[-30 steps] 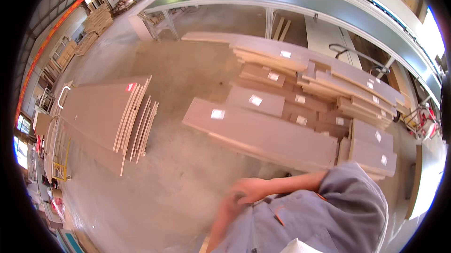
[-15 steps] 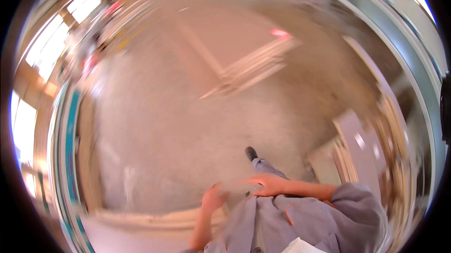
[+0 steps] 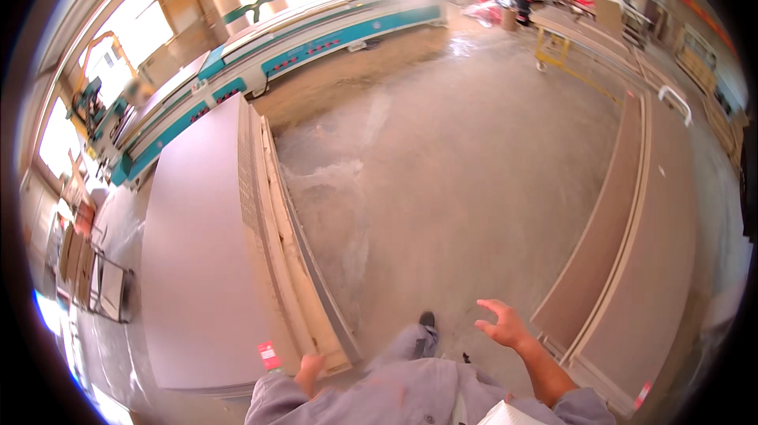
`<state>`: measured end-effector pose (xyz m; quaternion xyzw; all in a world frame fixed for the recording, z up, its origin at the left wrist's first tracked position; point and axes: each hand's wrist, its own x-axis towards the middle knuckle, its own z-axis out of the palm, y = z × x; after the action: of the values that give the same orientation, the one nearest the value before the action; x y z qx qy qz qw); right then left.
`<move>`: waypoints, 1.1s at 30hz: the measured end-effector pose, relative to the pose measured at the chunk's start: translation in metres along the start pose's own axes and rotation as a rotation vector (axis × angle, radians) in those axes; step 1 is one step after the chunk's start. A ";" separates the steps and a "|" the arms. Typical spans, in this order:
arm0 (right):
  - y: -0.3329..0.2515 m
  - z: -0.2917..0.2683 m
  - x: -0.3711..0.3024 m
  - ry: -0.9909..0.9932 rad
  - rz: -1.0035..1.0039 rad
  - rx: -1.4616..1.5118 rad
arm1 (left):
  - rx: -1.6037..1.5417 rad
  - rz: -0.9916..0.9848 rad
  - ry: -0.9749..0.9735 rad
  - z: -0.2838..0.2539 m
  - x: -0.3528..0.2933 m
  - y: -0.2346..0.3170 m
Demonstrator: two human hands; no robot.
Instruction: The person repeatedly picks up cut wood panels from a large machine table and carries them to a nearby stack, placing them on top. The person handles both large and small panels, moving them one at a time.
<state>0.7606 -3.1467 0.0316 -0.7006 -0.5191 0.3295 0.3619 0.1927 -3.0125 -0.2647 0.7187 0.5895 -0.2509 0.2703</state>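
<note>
One board stack (image 3: 197,259) beside left grip (image 3: 312,366)

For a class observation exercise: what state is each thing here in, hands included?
Left board stack: lying flat, red label at near end.
Right board stack: lying flat, edges uneven.
Left hand: near the left board stack's edge; grip unclear.
Right hand: open, empty, above the floor.
Long teal machine: running or off, cannot tell.
Yellow trolley: upright, brown panels on top.
</note>
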 end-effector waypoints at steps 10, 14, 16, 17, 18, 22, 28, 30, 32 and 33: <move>0.028 -0.027 0.245 -0.290 0.022 0.022 | -0.375 0.318 -0.032 -0.102 0.191 0.258; 0.045 -0.057 0.351 -0.317 0.070 0.040 | -0.511 0.206 0.107 -0.355 0.264 0.372; 0.051 -0.076 0.415 -0.268 0.114 0.102 | -0.570 0.223 0.257 -0.435 0.310 0.395; 0.056 -0.084 0.447 -0.244 0.150 0.136 | -0.596 0.229 0.303 -0.464 0.335 0.406; 0.063 -0.090 0.481 -0.245 0.155 0.162 | -0.623 0.233 0.351 -0.489 0.359 0.413; 0.081 -0.100 0.616 -0.308 0.174 0.180 | -0.718 0.197 0.351 -0.526 0.437 0.423; 0.046 -0.096 0.838 -0.502 -0.024 0.185 | -0.347 0.386 0.281 -0.384 0.524 0.301; 0.004 -0.116 0.923 -0.560 -0.116 0.042 | -0.612 -0.059 -0.086 -0.433 0.511 0.314; -0.026 -0.121 1.002 -0.589 -0.208 0.001 | -0.673 -0.198 -0.157 -0.462 0.526 0.313; -0.035 -0.118 1.040 -0.616 -0.264 -0.020 | -0.687 -0.231 -0.172 -0.471 0.536 0.314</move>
<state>1.0959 -2.1546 0.0337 -0.4982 -0.6938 0.4709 0.2205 0.6168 -2.3587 -0.2572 0.4911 0.6918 -0.1266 0.5139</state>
